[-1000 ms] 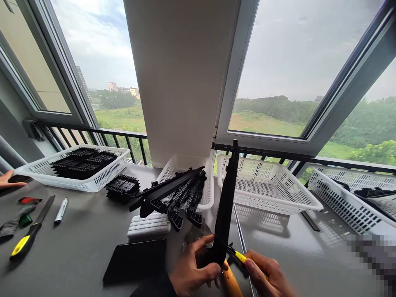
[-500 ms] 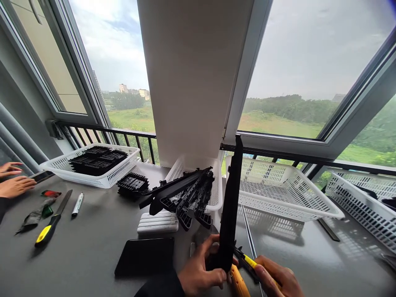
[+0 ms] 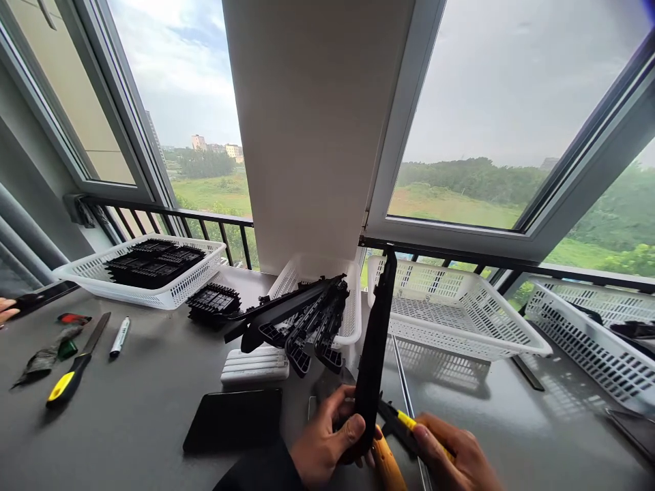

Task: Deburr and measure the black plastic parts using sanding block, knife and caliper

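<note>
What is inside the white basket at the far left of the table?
The white basket holds flat black ribbed plastic parts, laid side by side in a layer or more. Whatever lies beneath them, and the basket floor, is covered.

grey table [image 3: 143,416], white baskets [image 3: 460,320], marker [image 3: 119,337]
</note>
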Action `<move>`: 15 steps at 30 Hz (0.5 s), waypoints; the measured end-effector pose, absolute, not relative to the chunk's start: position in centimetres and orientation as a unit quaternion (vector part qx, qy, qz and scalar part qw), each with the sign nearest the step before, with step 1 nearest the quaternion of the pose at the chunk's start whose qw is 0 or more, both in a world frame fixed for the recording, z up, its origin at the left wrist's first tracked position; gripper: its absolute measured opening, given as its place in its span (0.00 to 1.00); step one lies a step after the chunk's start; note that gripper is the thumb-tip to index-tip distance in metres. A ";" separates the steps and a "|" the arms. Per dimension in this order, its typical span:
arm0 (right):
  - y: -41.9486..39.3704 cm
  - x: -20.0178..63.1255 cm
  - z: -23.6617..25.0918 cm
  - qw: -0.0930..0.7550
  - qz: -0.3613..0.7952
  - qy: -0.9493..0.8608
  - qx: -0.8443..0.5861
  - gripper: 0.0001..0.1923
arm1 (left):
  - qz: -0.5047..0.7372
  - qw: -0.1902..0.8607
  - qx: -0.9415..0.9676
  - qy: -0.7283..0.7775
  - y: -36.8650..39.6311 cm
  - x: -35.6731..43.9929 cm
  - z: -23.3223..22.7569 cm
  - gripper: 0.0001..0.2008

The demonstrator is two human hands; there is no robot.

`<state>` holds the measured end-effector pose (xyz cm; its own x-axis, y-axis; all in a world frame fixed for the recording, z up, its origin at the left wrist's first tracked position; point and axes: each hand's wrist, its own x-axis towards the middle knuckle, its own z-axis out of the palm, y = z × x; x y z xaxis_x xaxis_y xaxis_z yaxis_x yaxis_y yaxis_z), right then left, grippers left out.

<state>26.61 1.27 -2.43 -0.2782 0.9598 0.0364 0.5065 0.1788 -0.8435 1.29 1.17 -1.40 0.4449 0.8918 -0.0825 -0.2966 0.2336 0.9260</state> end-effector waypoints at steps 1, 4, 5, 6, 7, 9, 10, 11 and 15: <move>1.2 26.7 -2.2 0.312 0.373 -0.698 -0.526 0.33 | 0.414 0.718 0.457 0.322 1.2 1.3 -1.5 0.35; 1.1 26.7 -1.7 0.306 0.386 -0.695 -0.524 0.33 | 0.420 0.716 0.457 0.320 1.2 1.2 -1.8 0.33; 1.0 26.6 -1.6 0.293 0.394 -0.700 -0.518 0.32 | 0.424 0.715 0.456 0.319 1.2 1.1 -1.9 0.35; 1.0 26.4 -1.4 0.280 0.401 -0.706 -0.513 0.32 | 0.427 0.714 0.456 0.316 1.1 1.1 -2.0 0.37; 1.0 26.3 -1.3 0.270 0.406 -0.710 -0.509 0.32 | 0.429 0.714 0.456 0.313 1.1 1.0 -2.2 0.40; 1.0 26.0 -1.1 0.265 0.407 -0.713 -0.506 0.32 | 0.429 0.713 0.460 0.308 1.0 1.0 -2.4 0.43; 1.0 26.0 -1.1 0.270 0.403 -0.710 -0.511 0.32 | 0.426 0.714 0.461 0.308 1.0 1.0 -2.5 0.43; 1.0 26.0 -1.2 0.280 0.397 -0.705 -0.517 0.32 | 0.421 0.717 0.461 0.309 1.0 1.1 -2.6 0.43; 1.2 26.3 -1.9 0.303 0.399 -0.691 -0.521 0.33 | 0.403 0.731 0.450 0.317 0.9 1.2 -2.7 0.44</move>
